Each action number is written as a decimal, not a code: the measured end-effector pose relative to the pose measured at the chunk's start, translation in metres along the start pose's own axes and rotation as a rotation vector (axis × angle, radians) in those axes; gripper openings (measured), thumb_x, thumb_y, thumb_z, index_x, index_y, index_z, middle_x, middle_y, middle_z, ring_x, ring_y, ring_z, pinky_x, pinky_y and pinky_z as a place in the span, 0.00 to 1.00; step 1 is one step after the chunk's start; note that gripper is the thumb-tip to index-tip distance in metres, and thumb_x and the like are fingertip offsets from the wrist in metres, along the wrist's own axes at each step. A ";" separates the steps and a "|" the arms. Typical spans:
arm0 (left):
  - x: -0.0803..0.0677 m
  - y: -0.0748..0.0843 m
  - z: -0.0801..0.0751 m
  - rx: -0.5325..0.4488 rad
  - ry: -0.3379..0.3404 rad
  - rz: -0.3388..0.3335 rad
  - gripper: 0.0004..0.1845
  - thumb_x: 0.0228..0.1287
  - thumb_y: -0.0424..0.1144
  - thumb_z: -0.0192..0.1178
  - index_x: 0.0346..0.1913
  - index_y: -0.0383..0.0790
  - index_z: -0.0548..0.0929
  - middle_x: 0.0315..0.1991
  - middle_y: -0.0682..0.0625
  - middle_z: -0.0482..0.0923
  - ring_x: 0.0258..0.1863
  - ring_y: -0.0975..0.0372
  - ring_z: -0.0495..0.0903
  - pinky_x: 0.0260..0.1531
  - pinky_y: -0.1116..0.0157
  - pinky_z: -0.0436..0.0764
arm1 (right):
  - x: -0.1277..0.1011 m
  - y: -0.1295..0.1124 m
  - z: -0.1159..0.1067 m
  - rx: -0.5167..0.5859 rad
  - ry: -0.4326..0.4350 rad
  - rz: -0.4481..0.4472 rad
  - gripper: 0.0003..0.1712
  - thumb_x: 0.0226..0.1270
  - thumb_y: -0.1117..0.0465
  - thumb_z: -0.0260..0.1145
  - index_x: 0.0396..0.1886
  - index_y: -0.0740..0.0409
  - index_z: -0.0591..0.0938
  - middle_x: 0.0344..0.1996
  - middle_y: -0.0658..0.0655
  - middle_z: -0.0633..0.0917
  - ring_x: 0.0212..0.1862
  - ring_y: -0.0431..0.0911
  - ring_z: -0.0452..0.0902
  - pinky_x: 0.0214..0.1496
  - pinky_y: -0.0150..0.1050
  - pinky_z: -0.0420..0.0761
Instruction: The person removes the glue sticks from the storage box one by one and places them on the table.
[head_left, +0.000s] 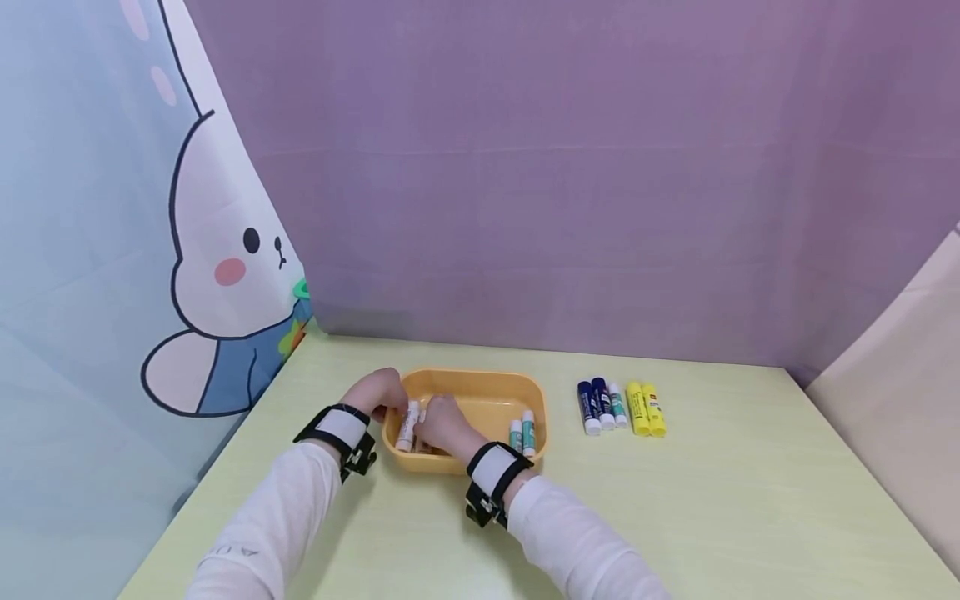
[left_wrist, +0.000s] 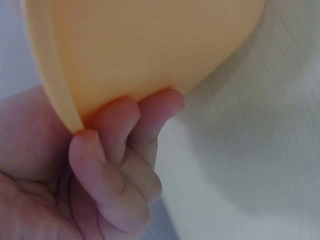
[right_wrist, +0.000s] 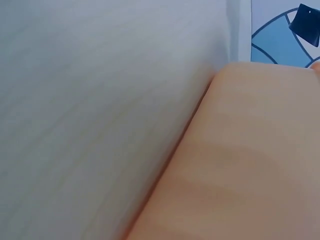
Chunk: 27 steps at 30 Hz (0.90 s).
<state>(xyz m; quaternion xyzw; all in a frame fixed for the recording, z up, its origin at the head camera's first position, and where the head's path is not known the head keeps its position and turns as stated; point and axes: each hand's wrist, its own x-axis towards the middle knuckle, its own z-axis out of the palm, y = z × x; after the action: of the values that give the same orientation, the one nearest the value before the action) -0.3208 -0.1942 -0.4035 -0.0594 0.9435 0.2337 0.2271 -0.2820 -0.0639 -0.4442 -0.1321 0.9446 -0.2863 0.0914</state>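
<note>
The left hand (head_left: 380,390) pinches the oblong orange plastic tray (head_left: 480,374) at its nine o'clock rim. Inside, the right hand (head_left: 447,425) is beside a round white tube (head_left: 407,427); I can't tell its finger shape.

I wear white sleeves (head_left: 288,496) and black-and-white wrist straps (head_left: 345,427). My plastic bin (head_left: 480,400) is orange; I see white, teal-and-white, navy-and-white and yellow glue sticks (head_left: 407,427), a pale yellow-green tabletop (head_left: 750,492), purple curtain (head_left: 555,183) and light-blue curtain (head_left: 67,233) with a white cartoon animal (head_left: 217,258).

Watching pale-green table (head_left: 750,500) — I see orange tray (head_left: 480,377) on it; beside tray — two navy sticks (head_left: 588,407), teal-white stick (head_left: 617,405), two yellow sticks (head_left: 638,408).
</note>
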 end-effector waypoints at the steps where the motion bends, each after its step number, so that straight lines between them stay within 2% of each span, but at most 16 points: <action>1: -0.001 0.000 0.000 0.002 0.001 0.003 0.09 0.51 0.26 0.57 0.38 0.28 0.74 0.24 0.45 0.73 0.11 0.63 0.67 0.13 0.70 0.71 | 0.000 0.000 0.000 0.017 0.002 0.007 0.13 0.60 0.60 0.65 0.21 0.63 0.74 0.35 0.61 0.77 0.31 0.47 0.71 0.32 0.34 0.73; 5: -0.002 0.000 0.000 0.005 0.009 0.009 0.08 0.51 0.26 0.57 0.36 0.28 0.75 0.24 0.45 0.73 0.11 0.63 0.67 0.13 0.70 0.72 | -0.003 -0.001 -0.001 0.073 0.002 0.014 0.13 0.60 0.61 0.65 0.20 0.61 0.73 0.22 0.55 0.73 0.20 0.43 0.70 0.19 0.30 0.66; 9: -0.002 0.000 0.000 0.009 0.009 0.003 0.08 0.51 0.26 0.57 0.37 0.28 0.75 0.24 0.45 0.73 0.12 0.63 0.68 0.13 0.71 0.72 | -0.004 0.001 -0.002 0.143 -0.010 0.012 0.13 0.61 0.61 0.64 0.20 0.60 0.73 0.15 0.52 0.72 0.15 0.42 0.68 0.16 0.29 0.64; 12: -0.001 0.000 0.000 0.012 0.009 -0.003 0.09 0.51 0.26 0.57 0.37 0.29 0.75 0.23 0.46 0.72 0.12 0.64 0.68 0.13 0.71 0.72 | -0.005 0.003 -0.001 0.173 -0.008 0.017 0.14 0.61 0.60 0.65 0.20 0.60 0.74 0.13 0.52 0.71 0.14 0.42 0.67 0.15 0.29 0.64; 18: -0.001 0.000 0.000 0.015 0.009 -0.001 0.09 0.51 0.26 0.58 0.37 0.29 0.74 0.23 0.45 0.73 0.11 0.64 0.68 0.13 0.71 0.72 | -0.005 0.006 -0.002 0.164 0.016 0.010 0.15 0.58 0.59 0.68 0.18 0.60 0.74 0.14 0.51 0.69 0.14 0.41 0.66 0.15 0.29 0.64; 27: 0.002 0.000 0.001 0.013 0.007 -0.016 0.10 0.51 0.27 0.58 0.38 0.29 0.74 0.24 0.45 0.73 0.11 0.64 0.68 0.13 0.71 0.72 | -0.008 0.010 -0.008 0.154 -0.017 0.017 0.18 0.57 0.61 0.68 0.12 0.57 0.72 0.10 0.50 0.69 0.13 0.42 0.67 0.15 0.30 0.64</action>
<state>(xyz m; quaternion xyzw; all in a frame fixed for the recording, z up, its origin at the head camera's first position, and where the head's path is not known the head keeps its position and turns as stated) -0.3225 -0.1937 -0.4052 -0.0662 0.9454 0.2255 0.2260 -0.2786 -0.0495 -0.4425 -0.1192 0.9201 -0.3560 0.1118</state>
